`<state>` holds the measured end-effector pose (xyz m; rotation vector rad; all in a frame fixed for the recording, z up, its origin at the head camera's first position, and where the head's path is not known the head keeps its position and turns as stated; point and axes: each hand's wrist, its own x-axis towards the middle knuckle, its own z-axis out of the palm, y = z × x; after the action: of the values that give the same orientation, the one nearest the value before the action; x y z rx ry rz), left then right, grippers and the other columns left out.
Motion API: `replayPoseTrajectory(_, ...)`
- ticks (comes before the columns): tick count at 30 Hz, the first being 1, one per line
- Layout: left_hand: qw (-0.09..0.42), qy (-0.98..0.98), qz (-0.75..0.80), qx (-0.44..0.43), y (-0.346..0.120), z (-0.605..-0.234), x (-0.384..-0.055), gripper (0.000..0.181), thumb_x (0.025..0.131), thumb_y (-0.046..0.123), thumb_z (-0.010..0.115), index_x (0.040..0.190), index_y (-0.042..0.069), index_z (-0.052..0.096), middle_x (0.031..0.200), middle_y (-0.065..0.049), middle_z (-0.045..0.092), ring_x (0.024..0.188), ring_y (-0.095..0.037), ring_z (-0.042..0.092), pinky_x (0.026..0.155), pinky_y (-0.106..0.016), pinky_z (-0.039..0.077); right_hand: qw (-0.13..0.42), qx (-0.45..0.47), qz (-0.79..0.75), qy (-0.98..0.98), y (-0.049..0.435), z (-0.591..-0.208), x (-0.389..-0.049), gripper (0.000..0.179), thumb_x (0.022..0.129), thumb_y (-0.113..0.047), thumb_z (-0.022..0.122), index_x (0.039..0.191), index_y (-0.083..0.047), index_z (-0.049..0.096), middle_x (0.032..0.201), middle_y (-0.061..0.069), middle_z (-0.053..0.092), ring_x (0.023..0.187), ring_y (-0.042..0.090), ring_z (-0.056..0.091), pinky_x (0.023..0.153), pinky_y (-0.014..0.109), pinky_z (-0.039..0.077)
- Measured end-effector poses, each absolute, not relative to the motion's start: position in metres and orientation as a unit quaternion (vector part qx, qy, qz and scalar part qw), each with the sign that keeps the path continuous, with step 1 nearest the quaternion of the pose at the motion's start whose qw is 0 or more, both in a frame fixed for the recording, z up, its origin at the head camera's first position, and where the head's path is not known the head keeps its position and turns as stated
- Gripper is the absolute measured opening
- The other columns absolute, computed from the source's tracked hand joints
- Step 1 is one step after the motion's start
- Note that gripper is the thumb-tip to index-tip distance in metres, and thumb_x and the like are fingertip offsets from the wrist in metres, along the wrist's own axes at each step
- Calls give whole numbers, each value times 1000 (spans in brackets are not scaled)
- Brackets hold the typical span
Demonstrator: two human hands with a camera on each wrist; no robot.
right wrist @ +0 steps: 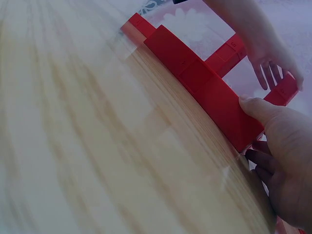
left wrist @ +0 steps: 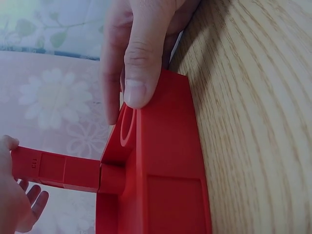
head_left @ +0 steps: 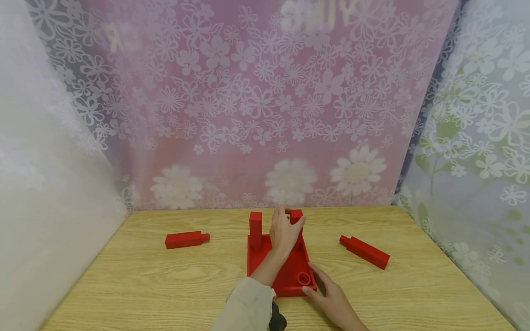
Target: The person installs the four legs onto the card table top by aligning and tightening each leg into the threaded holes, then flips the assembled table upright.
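A red square tray [head_left: 294,292] with low walls lies on the table, a round ring socket [head_left: 304,278] in its near right corner. Two square red posts stand upright at its far corners. My left hand [head_left: 285,235] reaches across the tray and grips the far right post [head_left: 296,214] near its top, thumb on one side and fingers on the other; in the left wrist view that post [left wrist: 58,168] appears sideways. At the near right corner my right hand [head_left: 333,299] pinches the tray, its thumb [right wrist: 258,108] against the outer wall. The far left post [head_left: 256,225] stands untouched.
Two loose red posts with narrow round ends lie on the wooden table [head_left: 198,285]: one post [head_left: 183,239] to the left of the tray, another post [head_left: 368,253] to the right. Flowered curtains [head_left: 265,115] hang behind and at the sides.
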<state>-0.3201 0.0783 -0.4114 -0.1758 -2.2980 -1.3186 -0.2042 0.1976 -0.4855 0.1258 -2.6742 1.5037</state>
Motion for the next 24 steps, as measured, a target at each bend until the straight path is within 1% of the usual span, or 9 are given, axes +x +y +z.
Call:
replayPoseTrajectory(5, 221, -835, -496, -85, 75, -413, -319, 33, 82, 31, 69, 107, 13, 57, 102, 1, 53, 88, -15, 53, 68, -28, 47, 34, 41, 486, -872, 198, -486, -204, 70, 81, -42, 67, 138, -10, 42, 135, 13, 44, 125, 32, 37, 97, 52, 32)
replayPoseTrajectory(8, 214, -837, -495, -96, 74, -413, -319, 32, 85, 28, 64, 113, 13, 61, 108, 0, 54, 90, -17, 53, 72, -30, 48, 35, 45, 486, -872, 198, -486, -204, 69, 81, -42, 67, 138, -10, 43, 135, 13, 44, 125, 32, 37, 97, 52, 33)
replayPoseTrajectory(15, 195, -846, -484, -113, 73, -412, -320, 31, 89, 24, 55, 119, 20, 62, 109, -4, 54, 98, -21, 52, 79, -39, 46, 35, 39, 485, -873, 198, -487, -205, 70, 81, -43, 67, 138, -10, 43, 135, 13, 45, 125, 32, 38, 97, 51, 32)
replayPoseTrajectory(18, 190, -848, -481, -118, 73, -411, -320, 31, 90, 24, 52, 119, 21, 62, 112, -4, 54, 103, -21, 50, 82, -40, 45, 35, 38, 485, -873, 198, -486, -205, 70, 81, -43, 67, 138, -10, 42, 135, 13, 45, 125, 32, 38, 97, 52, 32)
replayPoseTrajectory(21, 202, -849, -475, -118, 75, -410, -320, 31, 90, 24, 52, 118, 19, 62, 112, -5, 54, 103, -21, 50, 81, -39, 46, 36, 40, 485, -873, 198, -486, -205, 70, 81, -43, 67, 138, -10, 42, 135, 13, 44, 125, 32, 37, 97, 52, 32)
replayPoseTrajectory(24, 222, -850, -465, -104, 78, -411, -318, 34, 87, 30, 57, 117, 14, 60, 108, -4, 54, 96, -20, 51, 76, -36, 47, 36, 41, 485, -873, 198, -486, -204, 70, 81, -42, 67, 137, -10, 43, 135, 13, 44, 125, 32, 37, 97, 52, 32)
